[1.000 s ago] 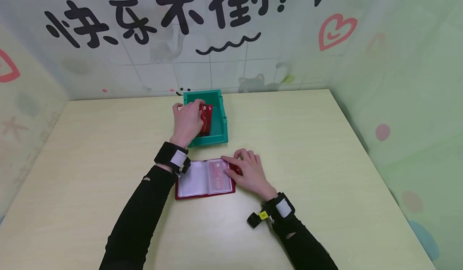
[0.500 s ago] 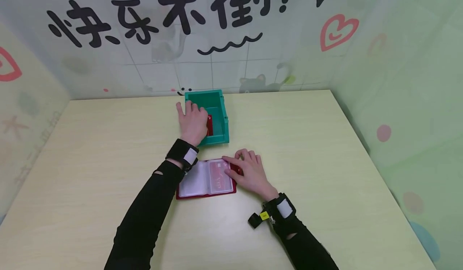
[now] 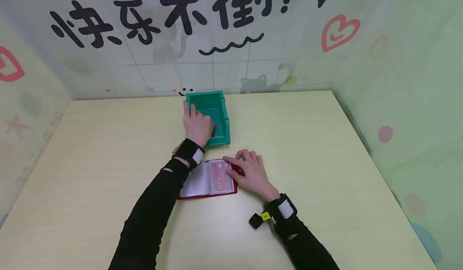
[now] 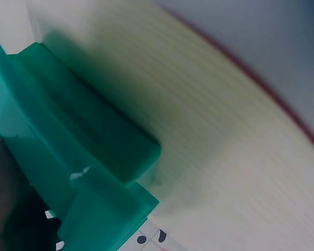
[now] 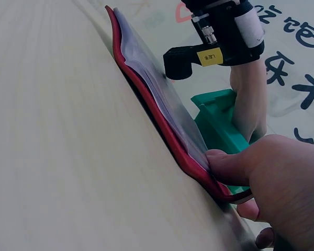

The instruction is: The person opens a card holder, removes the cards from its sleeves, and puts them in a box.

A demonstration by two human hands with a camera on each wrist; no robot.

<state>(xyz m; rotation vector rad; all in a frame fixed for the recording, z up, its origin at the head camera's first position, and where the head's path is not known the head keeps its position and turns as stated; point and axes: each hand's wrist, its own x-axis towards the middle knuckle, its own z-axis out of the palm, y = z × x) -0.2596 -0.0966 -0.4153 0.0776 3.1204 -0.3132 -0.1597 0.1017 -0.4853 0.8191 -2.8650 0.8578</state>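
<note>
In the head view, my left hand (image 3: pixel 198 126) reaches down into a teal plastic box (image 3: pixel 225 121), over its left side. Only a sliver of a red card (image 3: pixel 213 133) shows beside that hand; the lower fingertips are hidden, so their hold on it is unclear. A red card holder (image 3: pixel 207 196) lies spread on the table, a pinkish card (image 3: pixel 220 177) in its right clear sleeve. My right hand (image 3: pixel 253 172) holds the holder's right edge. In the right wrist view, the thumb (image 5: pixel 227 164) presses on the sleeves with other fingers below the red cover (image 5: pixel 172 149).
The pale wooden table (image 3: pixel 307 149) ends at a printed back wall (image 3: pixel 144 73) just behind the box. A green side wall (image 3: pixel 405 81) stands to the right. Black straps with small cameras (image 3: pixel 257 220) sit on both wrists.
My left hand has shifted slightly right and deeper into the box, now covering most of the red card. My right hand and the card holder stay in place.
</note>
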